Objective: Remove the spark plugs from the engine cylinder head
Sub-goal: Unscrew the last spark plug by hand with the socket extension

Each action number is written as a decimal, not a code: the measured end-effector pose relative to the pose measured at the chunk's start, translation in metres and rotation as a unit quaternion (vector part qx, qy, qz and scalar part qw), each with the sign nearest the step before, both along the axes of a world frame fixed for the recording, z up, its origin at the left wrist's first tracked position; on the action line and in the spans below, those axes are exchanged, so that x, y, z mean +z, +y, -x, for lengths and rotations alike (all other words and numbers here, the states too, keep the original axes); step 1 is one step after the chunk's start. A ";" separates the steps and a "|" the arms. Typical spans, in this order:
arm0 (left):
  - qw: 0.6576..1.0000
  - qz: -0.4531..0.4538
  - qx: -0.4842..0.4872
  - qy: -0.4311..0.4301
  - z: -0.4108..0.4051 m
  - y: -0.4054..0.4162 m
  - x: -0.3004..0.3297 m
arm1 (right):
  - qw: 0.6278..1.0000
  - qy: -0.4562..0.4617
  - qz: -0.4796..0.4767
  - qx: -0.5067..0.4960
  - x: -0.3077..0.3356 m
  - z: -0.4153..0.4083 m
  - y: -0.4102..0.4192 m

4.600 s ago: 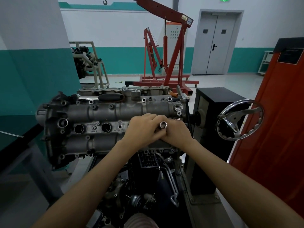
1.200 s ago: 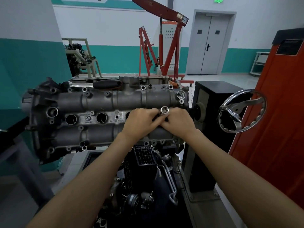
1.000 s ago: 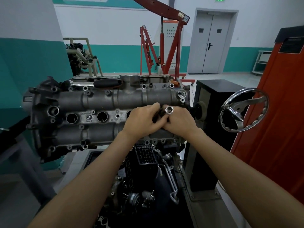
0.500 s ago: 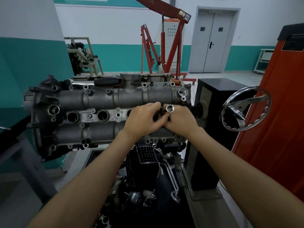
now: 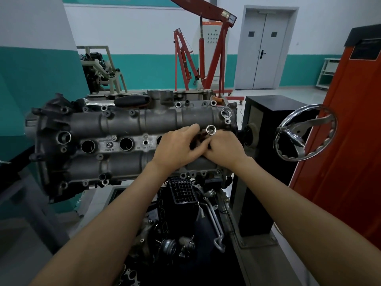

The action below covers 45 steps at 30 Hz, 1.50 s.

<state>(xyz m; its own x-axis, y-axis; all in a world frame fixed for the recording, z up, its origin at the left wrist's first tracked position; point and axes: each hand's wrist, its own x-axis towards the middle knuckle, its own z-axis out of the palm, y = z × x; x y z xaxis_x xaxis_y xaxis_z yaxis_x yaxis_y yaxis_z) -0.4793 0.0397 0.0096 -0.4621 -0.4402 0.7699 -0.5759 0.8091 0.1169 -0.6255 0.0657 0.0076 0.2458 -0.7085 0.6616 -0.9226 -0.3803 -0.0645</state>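
1. On the cylinder head [image 5: 127,129], toward its right end, both my hands meet around one tool.
2. My left hand [image 5: 177,150] has its fingers curled around the dark shaft of a socket tool [image 5: 210,130], and my right hand [image 5: 223,150] grips the same shaft from the other side, so the two hands touch each other.
3. Only the shiny open end of the socket tool shows above my fingers; it points up and toward me.
4. Left of my hands on the cylinder head, two round spark plug wells [image 5: 126,143] are open and dark inside; a third is half hidden by my left hand.
5. I cannot see any spark plug; the well under my hands is covered.
6. Right of the cylinder head stands a chrome handwheel [image 5: 305,133], and behind the head a red engine crane [image 5: 214,50].
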 end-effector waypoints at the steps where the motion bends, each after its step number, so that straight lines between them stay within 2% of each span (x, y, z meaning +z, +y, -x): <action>1: 1.000 -0.003 -0.008 0.006 0.000 0.000 0.000 | 1.000 -0.004 -0.008 -0.002 0.000 0.000 0.000; 4: 1.000 0.009 -0.007 0.013 0.001 0.001 -0.001 | 1.000 -0.012 -0.016 -0.012 -0.001 0.001 -0.002; 9: 1.000 0.018 -0.004 0.005 -0.001 -0.002 -0.001 | 0.998 -0.024 0.047 0.017 0.001 0.000 0.001; 17: 1.000 0.021 0.007 -0.002 0.000 0.001 -0.002 | 0.999 0.013 -0.020 -0.025 0.000 0.000 -0.001; 23: 0.999 0.034 0.005 -0.017 -0.001 -0.003 -0.002 | 1.000 0.004 0.006 -0.008 0.001 0.000 0.001; 29: 0.999 0.005 -0.041 0.005 -0.001 0.004 0.001 | 0.999 -0.010 -0.034 -0.005 0.001 0.000 0.000; 36: 1.000 0.016 0.010 -0.011 -0.001 -0.002 -0.002 | 1.000 -0.007 0.001 -0.002 0.000 0.001 0.001; 42: 1.000 0.016 -0.009 -0.005 -0.002 0.002 -0.001 | 1.000 0.003 0.007 0.004 0.000 0.000 -0.001; 45: 1.000 0.002 -0.029 0.008 -0.002 0.004 0.001 | 1.000 -0.005 -0.021 -0.005 -0.001 0.001 -0.003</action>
<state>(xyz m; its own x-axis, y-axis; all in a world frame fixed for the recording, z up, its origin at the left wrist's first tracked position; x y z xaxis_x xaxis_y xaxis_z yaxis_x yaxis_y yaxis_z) -0.4775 0.0439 0.0104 -0.4741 -0.4094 0.7795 -0.5253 0.8420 0.1228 -0.6270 0.0631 0.0070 0.2326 -0.7385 0.6329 -0.9256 -0.3678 -0.0890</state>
